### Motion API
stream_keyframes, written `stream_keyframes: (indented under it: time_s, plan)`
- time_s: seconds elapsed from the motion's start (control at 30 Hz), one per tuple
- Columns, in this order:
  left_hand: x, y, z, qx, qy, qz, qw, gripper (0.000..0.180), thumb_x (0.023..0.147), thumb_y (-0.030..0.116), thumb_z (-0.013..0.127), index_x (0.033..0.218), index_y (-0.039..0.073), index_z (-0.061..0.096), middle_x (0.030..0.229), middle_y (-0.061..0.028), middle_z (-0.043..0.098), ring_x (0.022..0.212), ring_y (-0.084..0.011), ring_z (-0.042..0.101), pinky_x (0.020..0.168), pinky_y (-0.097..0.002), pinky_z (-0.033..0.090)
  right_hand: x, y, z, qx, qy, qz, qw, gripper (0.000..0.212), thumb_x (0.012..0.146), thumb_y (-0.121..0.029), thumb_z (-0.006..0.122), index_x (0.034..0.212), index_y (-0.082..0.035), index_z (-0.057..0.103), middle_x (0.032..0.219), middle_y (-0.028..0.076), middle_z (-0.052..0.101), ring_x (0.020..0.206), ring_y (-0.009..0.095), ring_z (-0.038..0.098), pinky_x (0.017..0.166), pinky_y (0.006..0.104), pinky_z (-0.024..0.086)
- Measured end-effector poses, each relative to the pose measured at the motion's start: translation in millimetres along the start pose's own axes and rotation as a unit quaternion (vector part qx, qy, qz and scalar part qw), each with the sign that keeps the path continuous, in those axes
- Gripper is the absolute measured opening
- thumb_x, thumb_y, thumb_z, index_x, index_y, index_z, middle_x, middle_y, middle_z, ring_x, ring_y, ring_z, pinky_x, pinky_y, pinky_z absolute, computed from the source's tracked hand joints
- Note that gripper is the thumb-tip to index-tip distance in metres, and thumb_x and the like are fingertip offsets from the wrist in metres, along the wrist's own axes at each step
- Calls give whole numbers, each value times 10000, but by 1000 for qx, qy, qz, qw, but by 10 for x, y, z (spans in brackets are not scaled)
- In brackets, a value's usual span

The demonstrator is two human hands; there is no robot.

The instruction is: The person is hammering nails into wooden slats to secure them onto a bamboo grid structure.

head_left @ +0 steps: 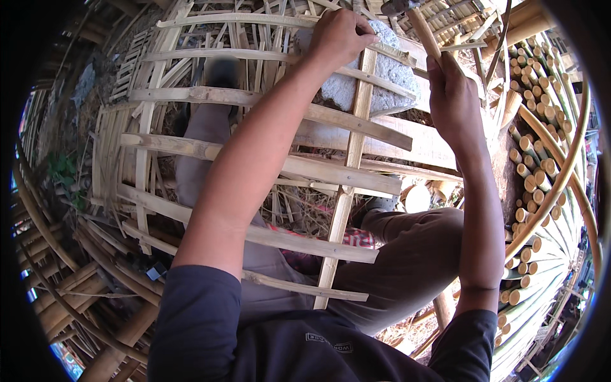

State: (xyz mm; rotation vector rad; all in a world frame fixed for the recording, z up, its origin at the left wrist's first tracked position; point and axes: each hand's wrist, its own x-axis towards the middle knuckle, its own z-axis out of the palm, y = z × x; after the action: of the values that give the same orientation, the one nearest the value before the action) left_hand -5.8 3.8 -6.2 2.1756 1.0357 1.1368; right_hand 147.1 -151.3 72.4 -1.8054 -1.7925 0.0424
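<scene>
A lattice of split bamboo slats (363, 177) lies across my legs, its crosswise slats joined by a long strip (340, 216) on the right and another on the left. At its far end my left hand (337, 38) rests by the strip's top, thumb and fingers pinched together; anything between them is too small to make out. My right hand (453, 95) grips a hammer (424, 33) by its wooden handle. The metal head is raised to the right of my left hand, apart from the slats. Beneath the lattice's far end sits a rough grey stone (347, 89).
Stacked bamboo poles (538, 169) show their cut ends at the right, with curved poles (554, 197) leaning before them. More bamboo poles (102, 280) lie at the lower left. A wooden plank (420, 141) lies beyond my right knee, and bamboo scraps and straw cover the ground.
</scene>
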Motion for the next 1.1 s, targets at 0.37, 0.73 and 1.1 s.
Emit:
stream_keyframes:
  time_s: [0.37,0.73,1.1]
  plan:
    - [4,42,-8,20,-7,6,1000,172,770,254,795,842,99,779,791,-106,735,756,-262,708,751,-379,556,-19,31,31,0,33,-23,999,230,1024,-187,488,884,-5,482,618,233,596,586,446,605,499,501,424]
    - [27,-7,38,9,-1,-3,1000,180,761,254,795,833,90,776,778,-104,733,732,-264,708,734,-382,559,-73,198,99,-72,-32,-69,994,204,1011,-157,510,897,12,506,617,236,601,571,439,605,505,493,435]
    - [13,2,28,-6,-9,4,1000,260,769,279,803,861,40,759,832,-125,737,783,-264,706,756,-365,539,155,529,230,-39,44,70,996,414,924,-351,680,781,-4,506,569,173,598,491,331,614,482,410,451]
